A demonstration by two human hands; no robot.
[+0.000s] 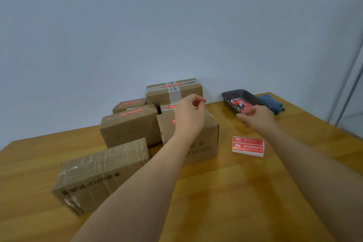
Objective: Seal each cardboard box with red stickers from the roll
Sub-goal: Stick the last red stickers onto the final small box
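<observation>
Several cardboard boxes stand on the wooden table [225, 192]. My left hand [189, 118] hovers over the top of the middle box printed FOCALL [204, 145]. Its fingers are curled with the tips together, and nothing shows in them. A red sticker [173, 122] peeks out on that box under the hand. My right hand [257, 119] is at the near edge of the dark tray [227, 97] and pinches a small red scrap [246, 110]. A stack of red stickers [247, 146] lies to the right of the box.
A taped box [98, 175] lies at the front left. Behind it stand a box with a red sticker [127, 125], a smaller one [128, 104] and a tall taped box [173, 91]. The tray holds crumpled red-white scraps. A blue cloth [272, 103] lies behind it.
</observation>
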